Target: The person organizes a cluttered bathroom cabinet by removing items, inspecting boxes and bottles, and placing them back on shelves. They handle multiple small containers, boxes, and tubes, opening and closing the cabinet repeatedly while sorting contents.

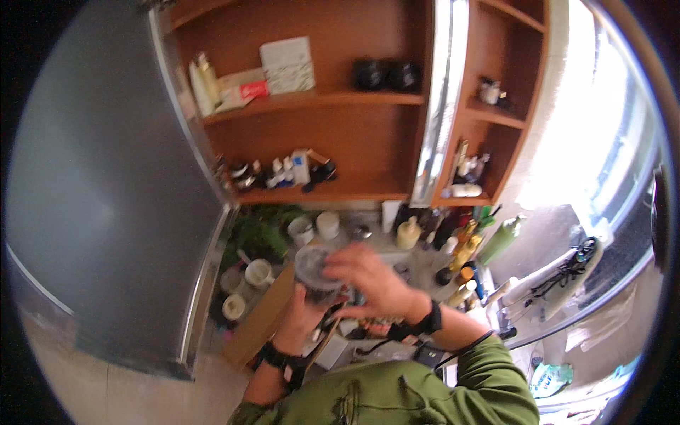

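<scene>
My left hand (305, 314) holds a round clear plastic container (322, 295) from below, in front of my chest. A pale, see-through round top (313, 265) covers it, and whatever is inside is too blurred to name. Over the right side of that top reach the fingers of my right hand (372, 279), bent and slightly apart. Motion blur hides whether they grip the rim or only touch it. Both wrists wear black bands. Below my hands lies a cluttered surface with a white box (332, 354) and small items.
A wooden cabinet (319, 125) with toiletries on its shelves faces me. White cups (259, 273) and green leaves (260, 228) stand left, beside a cardboard box (260, 324). Pump bottles (408, 234) and a green bottle (502, 239) stand right. A grey panel (111, 175) borders the left.
</scene>
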Available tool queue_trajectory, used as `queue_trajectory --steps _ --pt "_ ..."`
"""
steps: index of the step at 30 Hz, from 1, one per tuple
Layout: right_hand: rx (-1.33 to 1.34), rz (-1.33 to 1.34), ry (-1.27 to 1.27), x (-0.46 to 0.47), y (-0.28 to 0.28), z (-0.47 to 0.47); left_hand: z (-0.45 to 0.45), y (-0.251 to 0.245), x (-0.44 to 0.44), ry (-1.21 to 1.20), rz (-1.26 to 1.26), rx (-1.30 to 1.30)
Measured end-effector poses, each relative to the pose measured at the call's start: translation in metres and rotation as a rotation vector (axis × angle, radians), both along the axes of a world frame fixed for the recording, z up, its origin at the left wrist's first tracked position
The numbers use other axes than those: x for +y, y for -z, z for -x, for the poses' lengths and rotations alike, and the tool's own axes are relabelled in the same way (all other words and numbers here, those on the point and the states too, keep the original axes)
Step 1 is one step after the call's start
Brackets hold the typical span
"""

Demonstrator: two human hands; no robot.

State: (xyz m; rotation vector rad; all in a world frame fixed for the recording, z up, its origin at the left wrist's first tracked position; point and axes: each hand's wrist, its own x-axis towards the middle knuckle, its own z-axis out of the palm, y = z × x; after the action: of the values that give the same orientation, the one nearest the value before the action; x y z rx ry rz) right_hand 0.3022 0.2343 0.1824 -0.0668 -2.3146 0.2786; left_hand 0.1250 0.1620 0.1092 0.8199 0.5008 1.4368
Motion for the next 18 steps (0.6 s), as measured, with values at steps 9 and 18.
queue_trajectory --steps 9,18 --pt "-0.127 0.25 -0.307 0.015 -0.014 0.021 0.01 0.009 -0.001 0.511 0.0 -0.218" --pt "0.15 0.698 0.027 -0.003 0.013 0.053 0.0 -0.006 -0.002 -0.727 -0.345 0.97"
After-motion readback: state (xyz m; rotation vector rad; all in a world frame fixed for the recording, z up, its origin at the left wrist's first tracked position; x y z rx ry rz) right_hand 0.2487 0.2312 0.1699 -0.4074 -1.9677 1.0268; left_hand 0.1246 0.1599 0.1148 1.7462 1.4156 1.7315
